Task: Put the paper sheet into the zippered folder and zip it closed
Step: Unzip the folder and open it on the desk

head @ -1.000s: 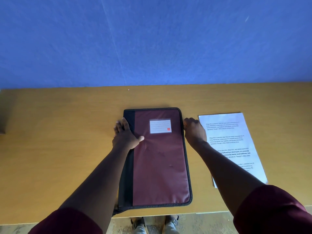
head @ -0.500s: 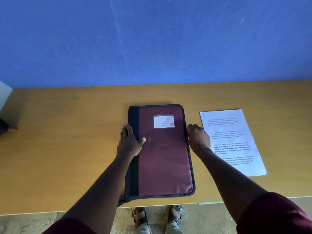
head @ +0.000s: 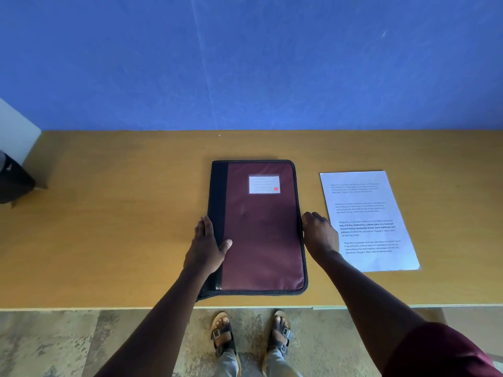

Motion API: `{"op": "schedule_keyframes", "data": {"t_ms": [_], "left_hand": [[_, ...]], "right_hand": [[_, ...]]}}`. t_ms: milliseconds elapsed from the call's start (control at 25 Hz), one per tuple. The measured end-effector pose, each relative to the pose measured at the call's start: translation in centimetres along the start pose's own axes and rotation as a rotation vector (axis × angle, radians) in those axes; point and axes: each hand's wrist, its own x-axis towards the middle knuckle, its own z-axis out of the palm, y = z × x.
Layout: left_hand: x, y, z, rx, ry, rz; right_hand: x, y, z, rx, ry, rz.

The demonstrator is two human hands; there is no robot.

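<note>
Folder: the maroon fabric zippered folder was pinned flat by the left hand, fingers spread, to steady it.
Zipper: the right hand was curled at its edge; pinch could not be told.
Paper: the white printed paper sheet was left beside.

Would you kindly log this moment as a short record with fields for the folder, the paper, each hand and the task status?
folder: zippered folder, lying flat and closed on the table
paper: paper sheet, flat on the table, right of the folder
left hand: left hand pressing flat on the folder's black spine side
right hand: right hand at the folder's right edge, fingers curled against the zipper side
status: sheet not yet inside
</note>
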Motion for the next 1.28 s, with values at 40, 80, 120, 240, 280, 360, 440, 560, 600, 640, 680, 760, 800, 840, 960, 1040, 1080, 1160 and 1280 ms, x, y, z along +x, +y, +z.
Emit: {"op": "schedule_keyframes", "data": {"t_ms": [40, 80, 120, 240, 280, 360, 440, 560, 600, 640, 680, 760, 800, 840, 960, 1040, 1080, 1160, 1280], "left_hand": [[-0.6, -0.3, 0.3, 0.0, 0.0, 0.001], [-1.2, -0.5, 0.6, -0.001, 0.0, -0.001], [-1.8, -0.7, 0.9, -0.001, 0.001, -0.005], [-3.1, -1.2, 1.7, 0.014, 0.013, -0.021], [-3.6, -1.4, 2.0, 0.017, 0.018, -0.028], [-4.3, -1.6, 2.5, 0.021, 0.025, -0.038], [-4.9, -1.9, 2.8, 0.025, 0.016, -0.042], [-5.5, -2.2, 2.9, 0.032, -0.021, -0.052], [-5.7, -2.3, 2.9, 0.042, -0.028, -0.055], [-5.9, -2.4, 2.9, 0.052, -0.034, -0.053], [-6.0, -2.5, 2.8, 0.06, -0.039, -0.046], [-6.2, -2.9, 2.8, 0.069, -0.048, -0.028], [-6.2, -3.1, 2.8, 0.073, -0.05, -0.017], [-6.3, -3.3, 2.8, 0.074, -0.057, -0.009], [-6.6, -4.0, 2.8, 0.069, -0.075, 0.019], [-6.9, -4.3, 2.8, 0.074, -0.076, 0.04], [-7.1, -4.5, 2.8, 0.08, -0.077, 0.045], [-7.3, -4.9, 2.8, 0.085, -0.076, 0.056], [-7.5, -5.4, 2.4, 0.105, -0.056, 0.082]], "right_hand": [[-0.7, 0.1, 0.1, 0.003, -0.003, 0.001], [-1.5, 0.2, 0.2, 0.005, -0.005, -0.001], [-2.3, 0.3, 0.2, 0.009, -0.004, -0.005], [-4.4, 0.7, 0.4, 0.018, -0.004, -0.018], [-5.1, 0.8, 0.4, 0.022, -0.011, -0.019], [-6.3, 1.0, 0.4, 0.047, -0.025, -0.011], [-7.3, 1.3, 0.4, 0.071, -0.051, -0.008], [-8.9, 1.8, 0.2, 0.076, -0.078, -0.025], [-9.3, 1.9, 0.1, 0.081, -0.085, -0.029], [-9.8, 1.9, 0.1, 0.084, -0.091, -0.027], [-10.3, 1.8, 0.0, 0.083, -0.095, -0.017], [-11.4, 1.6, -0.1, 0.08, -0.098, 0.014], [-12.0, 1.5, -0.1, 0.084, -0.102, 0.032], [-12.7, 1.5, 0.0, 0.09, -0.111, 0.05], [-15.1, 1.0, 0.2, 0.132, -0.116, 0.102], [-16.0, 0.4, 0.1, 0.158, -0.104, 0.15], [-16.4, 0.0, 0.1, 0.168, -0.097, 0.177], [-17.1, -0.8, 0.0, 0.193, -0.079, 0.222], [-18.0, -1.9, -0.2, 0.214, -0.07, 0.263]]}}
